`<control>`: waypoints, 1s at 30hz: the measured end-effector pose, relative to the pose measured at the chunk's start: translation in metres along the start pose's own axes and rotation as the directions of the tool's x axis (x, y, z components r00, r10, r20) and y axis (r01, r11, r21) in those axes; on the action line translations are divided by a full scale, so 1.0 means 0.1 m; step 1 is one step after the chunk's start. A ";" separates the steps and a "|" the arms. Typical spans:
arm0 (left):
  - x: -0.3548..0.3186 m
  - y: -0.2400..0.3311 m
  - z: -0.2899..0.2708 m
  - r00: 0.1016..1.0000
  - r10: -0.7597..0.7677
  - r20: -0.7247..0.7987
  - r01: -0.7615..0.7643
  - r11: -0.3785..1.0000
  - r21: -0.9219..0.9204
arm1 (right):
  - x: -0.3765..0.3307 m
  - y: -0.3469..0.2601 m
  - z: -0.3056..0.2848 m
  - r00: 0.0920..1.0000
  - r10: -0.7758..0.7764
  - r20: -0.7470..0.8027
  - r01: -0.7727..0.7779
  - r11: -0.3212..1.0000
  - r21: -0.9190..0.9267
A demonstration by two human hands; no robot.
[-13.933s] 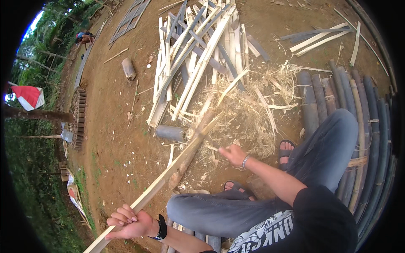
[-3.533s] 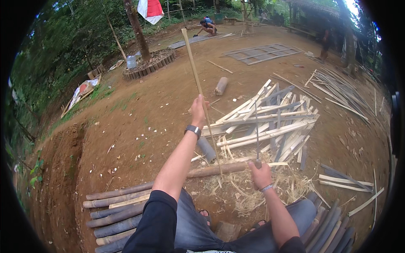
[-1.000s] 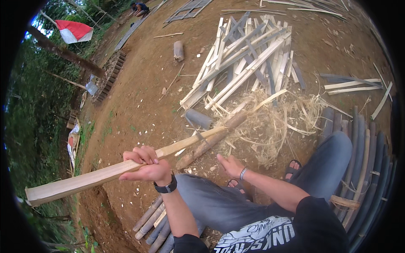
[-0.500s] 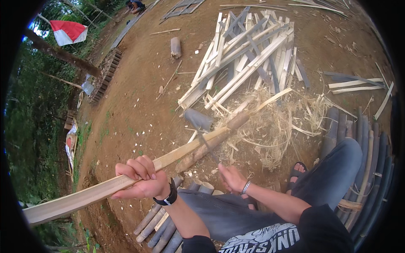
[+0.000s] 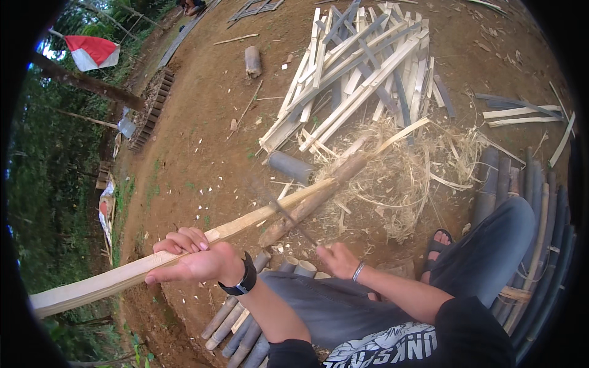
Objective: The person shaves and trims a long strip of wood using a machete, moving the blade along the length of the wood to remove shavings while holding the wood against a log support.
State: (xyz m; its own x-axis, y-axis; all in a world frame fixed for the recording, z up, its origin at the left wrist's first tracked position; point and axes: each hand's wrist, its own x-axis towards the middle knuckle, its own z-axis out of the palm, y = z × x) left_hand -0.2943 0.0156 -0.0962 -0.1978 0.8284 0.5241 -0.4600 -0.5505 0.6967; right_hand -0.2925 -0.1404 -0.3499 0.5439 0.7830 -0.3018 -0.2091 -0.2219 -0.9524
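My left hand (image 5: 191, 256) is closed around a long pale bamboo slat (image 5: 251, 219), its thumb along the near side. The slat slants from the left rim up toward the middle. Its far end lies over a round brown log (image 5: 294, 222) on the ground. In my right hand (image 5: 338, 260) is the handle of a long thin knife (image 5: 296, 226), most likely a machete. Its blade crosses the slat between my left hand and the slat's far end; blur hides the blade's tip and whether it touches the slat.
Beyond the log lie curly shavings (image 5: 399, 178) and a heap of split bamboo slats (image 5: 362, 73). A short bamboo piece (image 5: 289, 167) rests beside the log. Bamboo poles (image 5: 540, 245) are stacked at right; cut pieces (image 5: 236, 328) lie below my left forearm.
My left hand has shifted left, taking the slat with it and drawing its end back a little. The knife blade has moved left along the slat.
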 end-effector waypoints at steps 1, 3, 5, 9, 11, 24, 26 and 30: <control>0.03 -0.01 0.02 0.998 0.018 -0.065 -0.016 1.000 0.023 | 0.08 0.05 -0.09 0.986 0.160 -0.034 -0.159 0.987 0.023; 0.02 0.01 0.01 0.986 0.050 -0.157 -0.037 0.995 0.088 | 0.20 0.24 -0.13 0.917 0.389 -0.091 -0.370 0.912 0.175; 0.03 0.01 -0.04 0.979 0.087 -0.184 -0.065 0.990 0.122 | 0.13 0.05 0.01 0.986 0.154 -0.059 -0.150 0.987 0.059; 0.00 0.00 0.05 0.976 0.105 -0.190 -0.081 0.988 0.131 | -0.04 -0.25 0.21 0.990 -0.140 -0.024 0.142 0.987 0.073; -0.01 -0.01 0.09 0.970 0.105 -0.218 -0.074 0.987 0.144 | 0.04 -0.06 0.13 0.993 -0.101 -0.067 0.097 0.994 -0.054; 0.00 0.01 0.13 0.938 0.099 -0.332 -0.038 0.982 0.186 | 0.18 0.09 0.17 0.984 0.127 -0.121 -0.118 0.990 0.079; 0.01 0.00 0.05 0.949 0.112 -0.296 -0.067 0.985 0.158 | 0.07 -0.17 0.24 0.985 0.161 -0.063 -0.143 0.963 0.228; -0.06 0.03 0.19 0.966 0.063 -0.249 -0.027 0.989 0.145 | 0.04 -0.29 0.43 0.919 -0.333 -0.213 0.338 0.941 -0.012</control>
State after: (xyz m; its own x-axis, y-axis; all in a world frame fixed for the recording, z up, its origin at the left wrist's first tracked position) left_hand -0.2777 0.0070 -0.0879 -0.4361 0.7914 0.4283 -0.3238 -0.5821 0.7458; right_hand -0.3192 -0.1058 -0.3219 0.7424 0.6693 0.0306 -0.0029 0.0488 -0.9988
